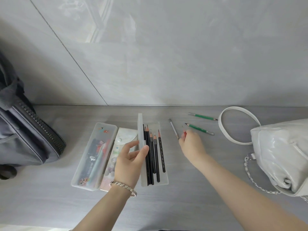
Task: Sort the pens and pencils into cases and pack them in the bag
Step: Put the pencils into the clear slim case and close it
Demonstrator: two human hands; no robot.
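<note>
Loose pencils: we see a grey pencil (174,129) lying just beside the right hand's fingertips. Two green pencils lie beyond it, one near the wall (202,116) and one closer to us (199,129).
White handbag: the white handbag (281,155) sits at the right edge. Its strap (233,117) loops toward the green pencils.
Right hand: the right hand (191,144) reaches out between the open case and the handbag, fingers curled. A bit of red shows at the tips, but it is blurred, so we cannot tell whether they grip anything.
Left hand: the left hand (131,162), with a bracelet (123,187) on the wrist, pinches the lid (140,129) between thumb and fingers. It partly covers the pouch.
Open case: the open case (164,179) holds several dark pencils (155,155), tips toward the wall. The lid stands upright along its left side.
Closed case: the closed case (95,157) is translucent, lies furthest left of the three, and has pens inside.
Pouch: the soft pouch (120,142) lies between the two cases.
Backpack: the grey backpack (25,130) is at the far left, well apart from the cases.
Surface: the grey wood-grain table (183,205) meets a wall of large grey tiles (166,55).
</note>
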